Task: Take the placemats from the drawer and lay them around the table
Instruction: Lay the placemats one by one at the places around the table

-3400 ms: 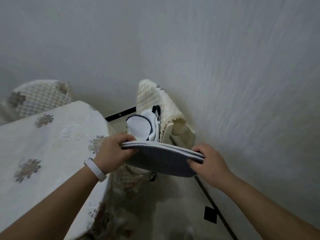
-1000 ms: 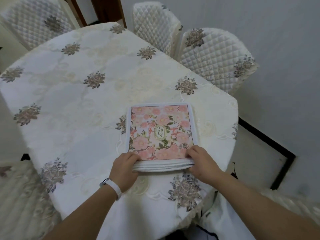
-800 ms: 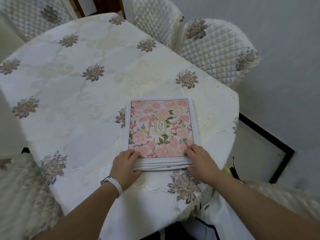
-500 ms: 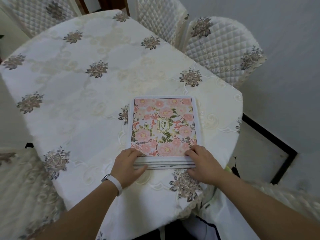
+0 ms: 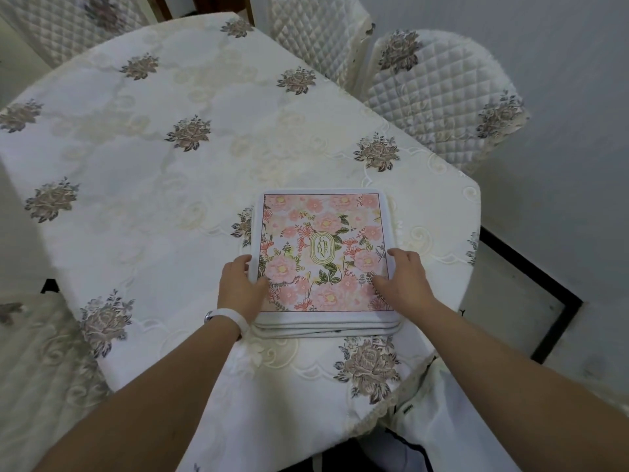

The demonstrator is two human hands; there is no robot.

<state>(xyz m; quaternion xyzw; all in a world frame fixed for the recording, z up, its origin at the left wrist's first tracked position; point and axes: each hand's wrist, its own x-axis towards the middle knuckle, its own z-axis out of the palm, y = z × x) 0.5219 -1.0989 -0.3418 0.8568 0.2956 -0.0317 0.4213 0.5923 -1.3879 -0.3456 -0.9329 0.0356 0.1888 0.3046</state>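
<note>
A table [image 5: 143,206] under a cream cloth stitched with grey-brown flowers filled most of the view. Quilted chairs [image 5: 439,93] stood along its far and far-right sides. The mats [image 5: 323,253] lay in a flat stack on the near right part of the table, the top one pink and floral with an oval "GARDEN" label, and several white edges showed at its near side. The left hand [image 5: 238,284] gripped the stack's left edge, thumb on top and fingers curled at the side. The right hand [image 5: 405,281] gripped the right edge the same way. A white band [image 5: 223,316] circled the left wrist.
</note>
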